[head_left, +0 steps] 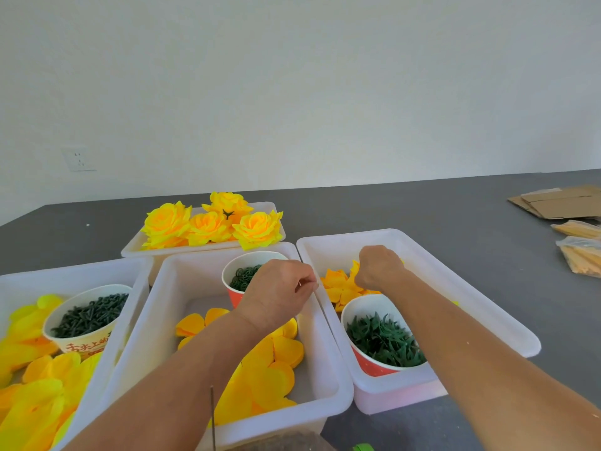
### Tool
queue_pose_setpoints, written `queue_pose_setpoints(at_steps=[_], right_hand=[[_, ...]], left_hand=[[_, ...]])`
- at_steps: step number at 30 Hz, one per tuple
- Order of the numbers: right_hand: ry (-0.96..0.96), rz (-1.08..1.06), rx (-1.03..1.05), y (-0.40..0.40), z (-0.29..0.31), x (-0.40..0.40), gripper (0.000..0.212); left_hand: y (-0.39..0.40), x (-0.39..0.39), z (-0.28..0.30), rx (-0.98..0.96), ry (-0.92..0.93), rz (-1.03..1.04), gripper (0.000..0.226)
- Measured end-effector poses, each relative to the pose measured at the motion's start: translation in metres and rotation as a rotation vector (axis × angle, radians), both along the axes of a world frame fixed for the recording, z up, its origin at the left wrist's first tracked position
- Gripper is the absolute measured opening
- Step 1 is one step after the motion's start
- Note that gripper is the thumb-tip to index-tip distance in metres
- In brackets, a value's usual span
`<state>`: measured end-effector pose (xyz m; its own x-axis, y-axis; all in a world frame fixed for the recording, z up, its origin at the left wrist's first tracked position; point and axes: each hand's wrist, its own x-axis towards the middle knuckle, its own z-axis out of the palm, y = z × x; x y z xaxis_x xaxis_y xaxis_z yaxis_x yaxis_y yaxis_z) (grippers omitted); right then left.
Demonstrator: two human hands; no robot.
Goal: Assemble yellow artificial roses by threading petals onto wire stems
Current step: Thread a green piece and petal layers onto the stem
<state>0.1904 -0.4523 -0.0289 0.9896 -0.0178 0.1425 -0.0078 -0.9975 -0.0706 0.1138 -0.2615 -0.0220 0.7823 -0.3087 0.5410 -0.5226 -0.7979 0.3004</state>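
Fingers (307, 283) curl over the middle bin's rim (320, 307) (right hand (379, 268) beside).

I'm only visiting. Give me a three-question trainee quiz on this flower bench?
1. True or false: the finished roses lie in the farthest tray.
2. How many paper cups stand in the trays?
3. The right hand reaches into which tray: A left, B middle, C right?

Key: 1 true. 2 three: cup of green stem pieces, cup of green rings, cup of green leaf pieces. 3 C, the right tray, over orange-yellow petals.
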Motion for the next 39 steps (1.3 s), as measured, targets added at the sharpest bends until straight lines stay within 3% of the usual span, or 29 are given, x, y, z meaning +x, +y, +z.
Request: queue_pose_setpoints(at_steps=[4, 9, 11, 13, 16, 19, 22, 25, 29, 32, 36, 39], right_hand=[[-0.032, -0.047, 0.022, -0.023, 0.021, 0.001, 0.029], [-0.179, -0.128, 0.277, -0.044, 0.048, -0.010, 0.020], [-0.262, -0.042, 0.507, -0.044, 0.056, -0.017, 0.017], [-0.262, 0.078, 0.927, -0.032, 0.063, -0.030, 0.010], [-0.098, 0.287, 1.244, -0.005, 0.062, -0.043, 0.008], [-0.003, 0.425, 1.307, 0.021, 0.050, -0.051, 0.011], [-0.005, 0.486, 1.347, 0.033, 0.033, -0.053, 0.009], [0.078, 0.490, 1.457, 0.034, 0.023, -0.056, 0.003], [0.304, 0.472, 1.596, 0.036, 0.022, -0.059, 0.024], [0.380, 0.386, 1.669, 0.037, 0.021, -0.060, 0.018], [0.255, 0.349, 1.594, 0.037, 0.017, -0.058, 0.008], [0.106, 0.317, 1.520, 0.039, 0.015, -0.057, 0.012]], left_hand=[[0.002, 0.002, 0.001, -0.014, -0.010, 0.017, 0.018], [0.002, 0.003, 0.002, -0.011, -0.021, 0.049, 0.019], [0.002, 0.003, 0.002, -0.018, -0.011, 0.063, 0.019], [0.002, 0.004, 0.004, -0.112, 0.002, 0.056, 0.018], [0.000, 0.004, 0.012, -0.511, 0.132, 0.022, 0.026], [-0.004, -0.001, 0.020, -0.986, 0.491, -0.098, 0.036], [-0.002, -0.003, 0.019, -1.186, 0.563, -0.186, 0.024], [0.001, 0.001, 0.015, -1.165, 0.451, -0.182, 0.015], [0.004, 0.006, 0.014, -1.127, 0.371, -0.106, 0.015], [0.003, 0.006, 0.012, -1.126, 0.354, -0.123, 0.010], [0.002, 0.005, 0.011, -1.178, 0.417, -0.152, 0.011], [0.001, 0.005, 0.011, -1.214, 0.490, -0.154, 0.018]])
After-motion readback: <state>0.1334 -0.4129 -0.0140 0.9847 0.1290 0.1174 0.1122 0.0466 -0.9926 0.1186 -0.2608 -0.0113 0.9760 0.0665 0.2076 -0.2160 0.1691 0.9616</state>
